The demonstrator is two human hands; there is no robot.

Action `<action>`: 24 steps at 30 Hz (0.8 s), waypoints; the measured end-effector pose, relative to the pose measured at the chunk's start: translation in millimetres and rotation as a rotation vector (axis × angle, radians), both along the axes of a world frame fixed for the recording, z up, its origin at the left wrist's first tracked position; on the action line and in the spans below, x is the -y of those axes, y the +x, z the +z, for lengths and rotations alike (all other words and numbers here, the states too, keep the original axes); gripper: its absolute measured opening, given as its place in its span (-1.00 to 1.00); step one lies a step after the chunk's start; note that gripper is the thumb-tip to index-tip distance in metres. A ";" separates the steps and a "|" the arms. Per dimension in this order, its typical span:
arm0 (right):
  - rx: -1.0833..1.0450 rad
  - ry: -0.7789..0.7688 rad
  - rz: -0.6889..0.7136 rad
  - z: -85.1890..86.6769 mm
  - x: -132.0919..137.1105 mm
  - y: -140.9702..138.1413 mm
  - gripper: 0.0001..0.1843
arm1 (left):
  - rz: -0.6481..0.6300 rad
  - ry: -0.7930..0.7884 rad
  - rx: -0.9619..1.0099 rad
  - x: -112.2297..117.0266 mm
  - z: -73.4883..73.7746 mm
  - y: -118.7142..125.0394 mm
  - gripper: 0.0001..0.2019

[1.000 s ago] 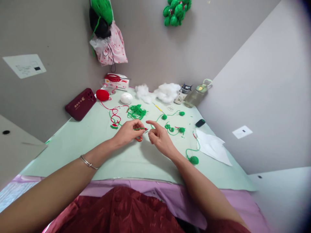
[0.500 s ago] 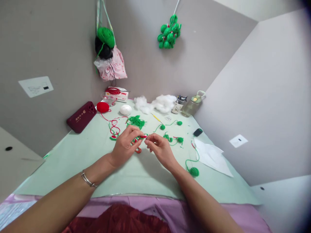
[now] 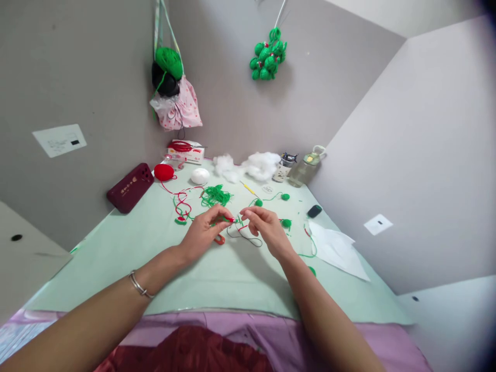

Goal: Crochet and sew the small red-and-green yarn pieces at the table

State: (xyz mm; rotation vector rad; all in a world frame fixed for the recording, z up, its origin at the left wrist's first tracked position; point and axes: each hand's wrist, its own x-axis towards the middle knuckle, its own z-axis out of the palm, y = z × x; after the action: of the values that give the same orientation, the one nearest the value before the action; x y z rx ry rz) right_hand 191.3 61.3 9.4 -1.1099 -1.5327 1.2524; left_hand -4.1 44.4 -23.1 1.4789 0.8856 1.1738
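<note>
My left hand (image 3: 204,231) is closed in a pinch on a small red and green crochet piece (image 3: 228,219) just above the pale green table mat (image 3: 217,274). My right hand (image 3: 265,227) is closed too, its fingertips pinching a thin green yarn strand (image 3: 244,235) that loops down from the piece onto the mat. Orange-handled scissors (image 3: 220,239) lie under my left hand. A silver bangle (image 3: 139,287) sits on my left wrist.
A green yarn tangle (image 3: 215,195), red yarn ball (image 3: 164,172), white ball (image 3: 200,176), stuffing (image 3: 261,165), a bottle (image 3: 304,170) and a dark red case (image 3: 130,187) lie at the back. Small green crochet balls (image 3: 285,223), a black item (image 3: 314,211) and white paper (image 3: 336,248) are on the right.
My right hand has drawn a little to the right, away from my left hand, and a loop of green yarn now hangs between them. The view has steadied after tilting upward.
</note>
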 end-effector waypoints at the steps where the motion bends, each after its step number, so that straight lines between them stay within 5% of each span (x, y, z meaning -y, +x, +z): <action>1: 0.004 -0.009 0.016 -1.2 -0.6 0.8 -0.66 | -0.018 -0.007 0.009 -0.4 -0.5 0.7 -0.82; 5: -0.084 -0.111 0.083 -10.1 -4.6 -4.8 -0.71 | -0.088 -0.070 0.025 -4.0 -0.3 1.2 -0.83; 8: -0.249 -0.129 -0.054 -11.4 -19.0 4.4 -0.72 | -0.172 -0.156 0.049 -6.8 3.9 -1.2 -0.82; 12: -0.458 -0.094 -0.434 4.7 -44.0 66.0 -0.82 | -0.232 -0.274 0.141 -8.6 9.2 -5.3 -0.78; 16: -0.477 0.049 -0.614 25.3 -50.7 143.6 -0.60 | -0.254 -0.382 0.272 -10.4 9.6 -9.5 -0.72; 18: -0.458 0.105 -0.671 29.2 -49.8 160.6 -0.61 | -0.254 -0.400 0.306 -11.6 9.1 -11.1 -0.71; 22: -0.379 0.159 -0.626 24.2 -42.9 127.0 -0.86 | -0.240 -0.417 0.296 -12.4 9.3 -11.4 -0.72; 24: -0.139 0.178 -0.364 19.3 -32.9 88.1 -0.84 | -0.233 -0.417 0.287 -12.1 9.4 -10.5 -0.73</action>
State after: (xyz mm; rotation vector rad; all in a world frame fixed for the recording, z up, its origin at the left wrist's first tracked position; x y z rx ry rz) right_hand 279.4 94.2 28.7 -1.1013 -1.2442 0.9079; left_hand -14.7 56.5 -13.7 1.0143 0.6874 0.9303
